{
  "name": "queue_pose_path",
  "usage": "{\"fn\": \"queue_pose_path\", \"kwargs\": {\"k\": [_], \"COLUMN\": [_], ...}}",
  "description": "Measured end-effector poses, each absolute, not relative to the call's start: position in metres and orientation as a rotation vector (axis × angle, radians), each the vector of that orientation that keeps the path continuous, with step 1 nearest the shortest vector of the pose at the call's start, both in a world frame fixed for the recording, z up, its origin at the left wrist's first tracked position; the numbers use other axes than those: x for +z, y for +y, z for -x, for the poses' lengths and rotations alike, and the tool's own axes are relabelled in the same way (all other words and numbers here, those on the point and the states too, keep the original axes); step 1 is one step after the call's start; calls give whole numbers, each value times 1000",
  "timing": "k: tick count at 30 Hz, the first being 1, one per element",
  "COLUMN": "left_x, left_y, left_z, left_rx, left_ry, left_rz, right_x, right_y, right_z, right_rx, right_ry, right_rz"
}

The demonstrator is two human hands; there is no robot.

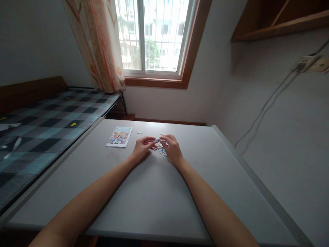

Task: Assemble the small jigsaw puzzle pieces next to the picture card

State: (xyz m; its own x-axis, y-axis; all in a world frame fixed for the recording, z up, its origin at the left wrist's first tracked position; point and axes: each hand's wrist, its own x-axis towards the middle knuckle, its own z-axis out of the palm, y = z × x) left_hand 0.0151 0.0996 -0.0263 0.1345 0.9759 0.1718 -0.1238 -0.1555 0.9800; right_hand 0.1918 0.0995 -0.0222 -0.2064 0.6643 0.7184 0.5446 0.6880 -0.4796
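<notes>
Near the middle of the white table, my left hand (pixel 141 148) and my right hand (pixel 173 148) meet over a small heap of jigsaw pieces (pixel 161 150). Between the fingertips of both hands is a small jigsaw piece (pixel 157 140), raised a little above the heap. Thumb and fingers of each hand are closed in a pinch; whether it is one piece or two joined is too small to tell. My right hand partly hides the heap. To the left lies a colourful printed picture card (pixel 119 137), flat on the table. A loose jigsaw piece (pixel 139 132) sits between the card and my hands.
The white table (pixel 144 202) stretches out under both forearms. A bed with a checked cover (pixel 84 109) runs along its left side. On the right are a wall and a hanging cable (pixel 264 108). Past the far edge, a window (pixel 154 37) and a curtain (pixel 100 44) appear.
</notes>
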Motion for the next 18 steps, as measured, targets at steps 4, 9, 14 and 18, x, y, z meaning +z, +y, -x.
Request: {"fn": "queue_pose_path", "kwargs": {"k": [4, 9, 14, 18], "left_x": [-26, -25, -23, -25], "left_y": [100, 98, 97, 98], "left_z": [-15, -16, -16, -15], "left_rx": [1239, 1228, 1225, 1229], "left_ry": [959, 970, 963, 996], "left_rz": [-1324, -1335, -1363, -1424], "right_x": [-24, -26, -24, -24], "right_y": [101, 101, 100, 100], "right_z": [-193, -192, -192, -192], "right_rx": [141, 150, 137, 152], "right_ry": [-1880, -1890, -1879, -1878], "right_rz": [973, 953, 972, 967]}}
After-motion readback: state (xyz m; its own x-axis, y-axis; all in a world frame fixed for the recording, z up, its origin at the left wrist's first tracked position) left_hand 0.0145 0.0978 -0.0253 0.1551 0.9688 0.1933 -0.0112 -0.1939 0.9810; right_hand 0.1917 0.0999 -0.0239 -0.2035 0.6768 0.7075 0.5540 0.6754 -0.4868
